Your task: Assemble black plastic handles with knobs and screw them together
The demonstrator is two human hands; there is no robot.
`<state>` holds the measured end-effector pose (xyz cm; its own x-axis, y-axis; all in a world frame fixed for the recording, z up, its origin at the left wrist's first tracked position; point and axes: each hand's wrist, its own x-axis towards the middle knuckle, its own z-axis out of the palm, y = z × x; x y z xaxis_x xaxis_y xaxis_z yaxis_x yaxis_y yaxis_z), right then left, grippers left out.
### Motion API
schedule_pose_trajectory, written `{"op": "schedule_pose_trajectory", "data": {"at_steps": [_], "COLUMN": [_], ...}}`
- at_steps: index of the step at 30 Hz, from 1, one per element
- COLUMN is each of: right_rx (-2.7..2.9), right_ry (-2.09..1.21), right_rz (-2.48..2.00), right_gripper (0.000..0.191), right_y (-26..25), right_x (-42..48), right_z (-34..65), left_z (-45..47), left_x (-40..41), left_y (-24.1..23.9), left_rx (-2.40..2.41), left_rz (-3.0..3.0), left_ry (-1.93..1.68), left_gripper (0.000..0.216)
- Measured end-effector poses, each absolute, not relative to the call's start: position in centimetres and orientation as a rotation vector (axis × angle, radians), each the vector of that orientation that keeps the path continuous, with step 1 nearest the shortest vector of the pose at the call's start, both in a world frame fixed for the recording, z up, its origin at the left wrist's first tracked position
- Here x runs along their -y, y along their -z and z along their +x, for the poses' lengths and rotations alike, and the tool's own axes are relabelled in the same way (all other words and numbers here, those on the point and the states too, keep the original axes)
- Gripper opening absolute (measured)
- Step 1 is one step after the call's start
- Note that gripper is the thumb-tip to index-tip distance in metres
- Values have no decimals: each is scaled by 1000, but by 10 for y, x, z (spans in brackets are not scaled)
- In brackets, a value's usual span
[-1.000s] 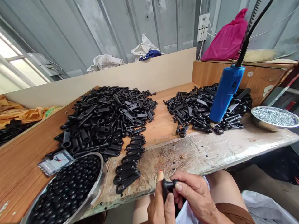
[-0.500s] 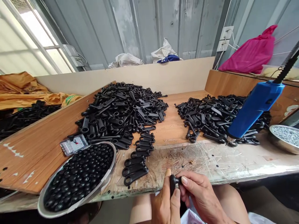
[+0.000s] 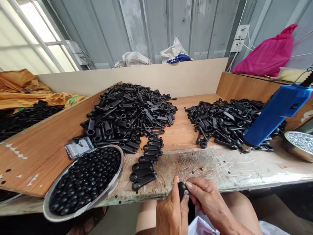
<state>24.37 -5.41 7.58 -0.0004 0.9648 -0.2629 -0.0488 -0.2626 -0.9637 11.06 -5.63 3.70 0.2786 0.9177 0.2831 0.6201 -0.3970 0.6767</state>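
Both hands meet just below the near edge of the workbench (image 3: 220, 169), in front of the person's lap. The left hand (image 3: 171, 213) is closed around a black knob (image 3: 182, 190), thumb and forefinger up along its side, and the right hand (image 3: 207, 199) pinches the same knob from the other side with fingertips curled onto it. The knob sits between the 2 hands, just off the bench edge and touching both. On the bench, a row of black plastic levers (image 3: 144, 166) runs back from the edge, just left of the hands, to a big heap of levers (image 3: 132, 114). Left of that row, a metal bowl of black knobs (image 3: 84, 181) overhangs the near edge. Right of the heap lies a second pile of levers (image 3: 227, 122), with a blue power screwdriver (image 3: 274, 114) hanging over it and a metal dish of screws (image 3: 299, 143) at the bench's right end
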Motion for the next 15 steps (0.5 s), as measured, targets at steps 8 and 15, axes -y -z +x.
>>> {"op": "schedule_pose_trajectory", "data": {"at_steps": [8, 15], "right_rx": [1340, 2196], "right_ry": [-1449, -807], "right_rz": [-1279, -1012], "right_gripper": [49, 30], "right_y": [-83, -70], "right_x": [37, 37], "right_z": [244, 229], "left_z": [97, 66], "left_x": [42, 48], "left_y": [-62, -66], "left_rx": [-1199, -1125], "left_rz": [1180, 936], "left_ry": [-770, -589], "left_gripper": [47, 56]}}
